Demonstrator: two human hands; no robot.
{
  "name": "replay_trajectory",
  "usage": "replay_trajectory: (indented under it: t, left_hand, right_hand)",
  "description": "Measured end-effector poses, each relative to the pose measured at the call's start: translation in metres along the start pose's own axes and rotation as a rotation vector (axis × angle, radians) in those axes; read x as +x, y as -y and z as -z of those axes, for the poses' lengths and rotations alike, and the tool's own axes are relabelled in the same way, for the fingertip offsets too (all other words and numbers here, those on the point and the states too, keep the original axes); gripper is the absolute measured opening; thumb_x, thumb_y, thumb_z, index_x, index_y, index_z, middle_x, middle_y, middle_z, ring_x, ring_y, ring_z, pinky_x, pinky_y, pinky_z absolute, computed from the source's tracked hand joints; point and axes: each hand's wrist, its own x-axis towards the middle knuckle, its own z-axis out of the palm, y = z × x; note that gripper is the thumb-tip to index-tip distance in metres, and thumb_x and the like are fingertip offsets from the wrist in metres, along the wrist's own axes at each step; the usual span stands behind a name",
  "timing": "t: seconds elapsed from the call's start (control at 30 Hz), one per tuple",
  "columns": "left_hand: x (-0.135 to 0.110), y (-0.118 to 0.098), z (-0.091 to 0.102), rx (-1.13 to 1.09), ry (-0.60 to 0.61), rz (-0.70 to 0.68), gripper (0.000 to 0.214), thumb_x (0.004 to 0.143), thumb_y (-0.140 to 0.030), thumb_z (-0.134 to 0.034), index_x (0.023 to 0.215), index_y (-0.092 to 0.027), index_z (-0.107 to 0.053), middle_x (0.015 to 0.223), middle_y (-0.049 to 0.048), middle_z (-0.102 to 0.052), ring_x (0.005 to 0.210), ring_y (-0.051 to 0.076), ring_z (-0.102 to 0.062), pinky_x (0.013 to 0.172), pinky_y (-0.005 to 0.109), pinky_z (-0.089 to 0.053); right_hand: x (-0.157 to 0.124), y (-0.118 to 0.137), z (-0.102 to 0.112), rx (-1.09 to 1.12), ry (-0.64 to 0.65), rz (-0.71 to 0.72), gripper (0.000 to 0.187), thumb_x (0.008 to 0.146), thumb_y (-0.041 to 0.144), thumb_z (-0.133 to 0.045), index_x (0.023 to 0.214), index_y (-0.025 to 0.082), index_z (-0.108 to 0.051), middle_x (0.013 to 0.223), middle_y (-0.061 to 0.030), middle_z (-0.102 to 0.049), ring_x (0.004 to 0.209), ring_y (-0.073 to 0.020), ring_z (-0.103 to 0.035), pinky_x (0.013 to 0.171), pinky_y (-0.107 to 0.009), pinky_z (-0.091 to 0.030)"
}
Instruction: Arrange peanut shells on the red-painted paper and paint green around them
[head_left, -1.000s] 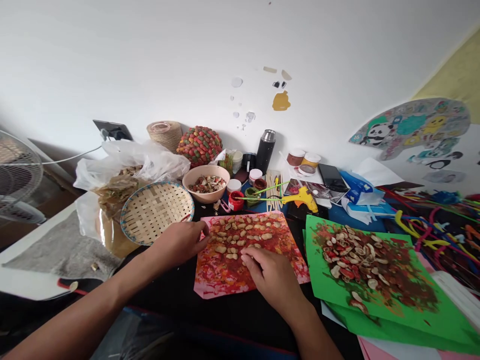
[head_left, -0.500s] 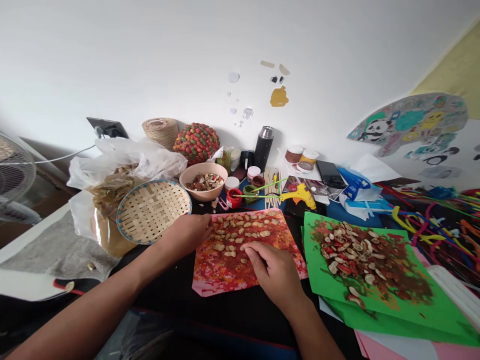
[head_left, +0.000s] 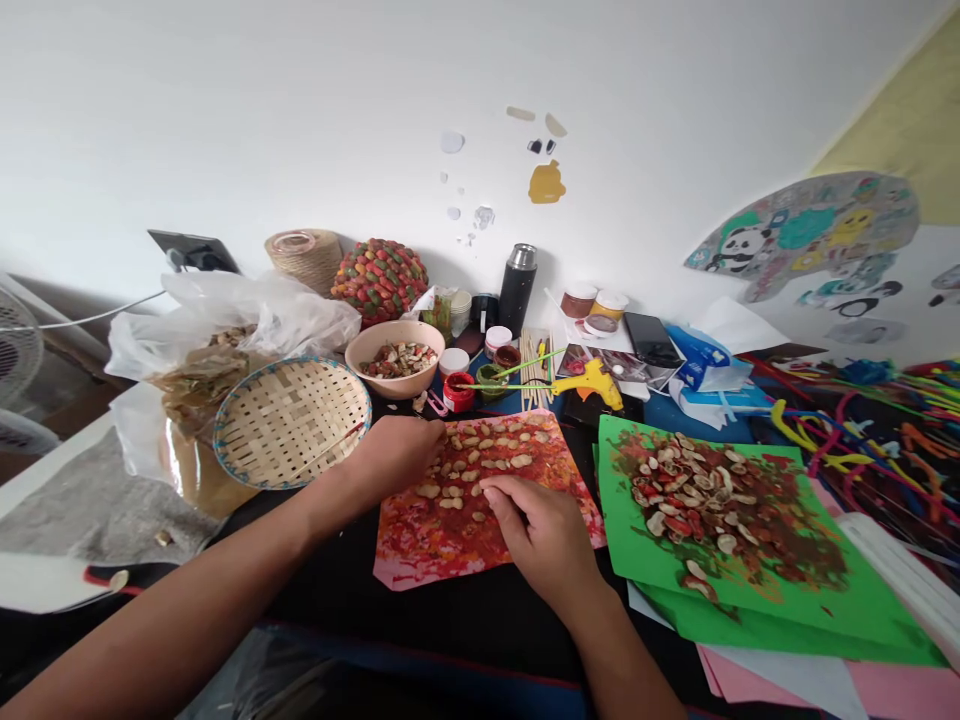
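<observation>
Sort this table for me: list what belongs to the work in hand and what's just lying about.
In use: left hand, right hand, red painted sheet, shells on it, bowl of shells.
Lying about: woven basket, glue gun, flask, phone, green sheet.

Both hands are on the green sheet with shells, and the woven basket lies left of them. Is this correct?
Not quite: the head view shows the left hand and right hand on the red-painted sheet with shells, not the green sheet. The woven basket does lie left of them.
</observation>
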Motion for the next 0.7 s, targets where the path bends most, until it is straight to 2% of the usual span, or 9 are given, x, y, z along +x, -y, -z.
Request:
replay_trajectory:
  t: [0.3, 0.53, 0.7]
  left_hand:
    - [0.003, 0.007, -0.002, -0.059, -0.024, 0.026, 0.033, 0.11, -0.036, -0.049, 0.11, -0.018, -0.077, 0.103, 0.0167, -0.083, 0.093, 0.033, -0.08, 0.078, 0.036, -0.055]
    - [0.0, 0.016, -0.008, -0.153, 0.005, -0.007, 0.026, 0.105, -0.04, -0.06, 0.102, -0.026, -0.081, 0.1, 0.0071, -0.085, 0.09, 0.025, -0.079, 0.072, 0.03, -0.05]
    - [0.001, 0.015, -0.009, -0.132, -0.011, 0.043, 0.024, 0.104, -0.036, -0.059, 0.103, -0.023, -0.079, 0.099, 0.0112, -0.084, 0.092, 0.029, -0.079, 0.075, 0.032, -0.051]
  right_hand:
    - [-0.002, 0.0, 0.001, 0.024, 0.032, -0.043, 0.03, 0.116, 0.03, -0.053, 0.109, 0.024, -0.082, 0.103, -0.006, -0.09, 0.089, -0.0228, -0.087, 0.08, -0.029, -0.064]
    - [-0.002, 0.0, -0.001, 0.023, 0.066, -0.061, 0.031, 0.116, 0.032, -0.053, 0.11, 0.024, -0.082, 0.105, -0.0053, -0.09, 0.092, -0.0226, -0.086, 0.082, -0.029, -0.064]
    - [-0.002, -0.001, -0.001, 0.012, 0.094, -0.085, 0.031, 0.116, 0.033, -0.053, 0.109, 0.025, -0.082, 0.106, -0.0051, -0.089, 0.093, -0.0227, -0.086, 0.082, -0.029, -0.063]
